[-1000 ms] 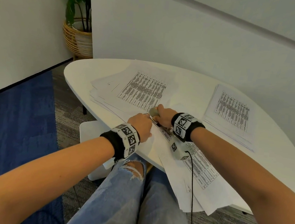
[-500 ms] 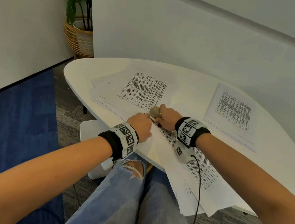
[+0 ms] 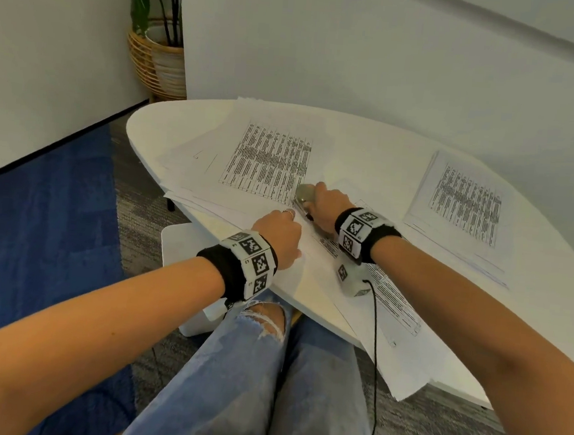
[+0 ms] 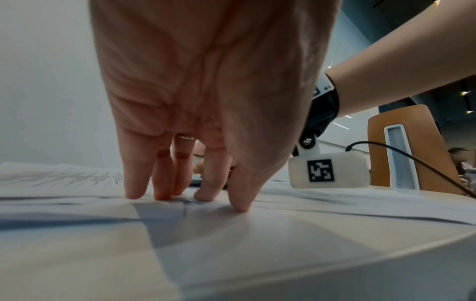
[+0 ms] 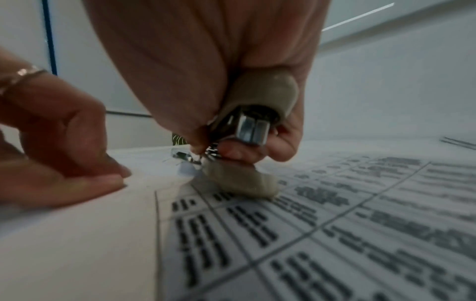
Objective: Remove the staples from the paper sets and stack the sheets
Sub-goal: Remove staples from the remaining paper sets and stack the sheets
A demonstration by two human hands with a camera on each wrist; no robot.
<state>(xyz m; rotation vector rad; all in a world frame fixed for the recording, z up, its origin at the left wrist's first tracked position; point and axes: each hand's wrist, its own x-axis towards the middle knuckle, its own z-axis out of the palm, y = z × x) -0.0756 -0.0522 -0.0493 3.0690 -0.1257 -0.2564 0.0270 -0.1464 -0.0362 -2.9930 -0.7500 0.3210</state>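
We've got our right hand (image 3: 327,205) curled around the staple remover (image 5: 253,130), thumb and fingers squeezing its grey handles, and the metal claws are down at the corner of the paper set (image 3: 359,284) that lies slanted across the near edge of the tabletop (image 3: 371,134). In the right wrist view the claws (image 5: 184,155) sit right on the sheet's corner, though it's too blurry to say if a staple is caught in them. Our left hand (image 3: 282,232) isn't grabbing anything, just pressing straight fingertips (image 4: 134,191) flat on the same set, just beside the remover. That set hangs well over the near edge, above our knees.

A messy spread of printed sheets (image 3: 269,161) covers the far left part of the tabletop, with some corners poking past the left edge. The remover's end touches or overlaps its near corner. A tidier stack (image 3: 465,207) sits toward the right edge, well apart from both hands, with bare tabletop between it and our right wrist. The far edge by the wall is bare too.

There's a plant in a wicker basket (image 3: 154,59) on the floor past the far left edge, and a blue carpet (image 3: 37,232) to the left.
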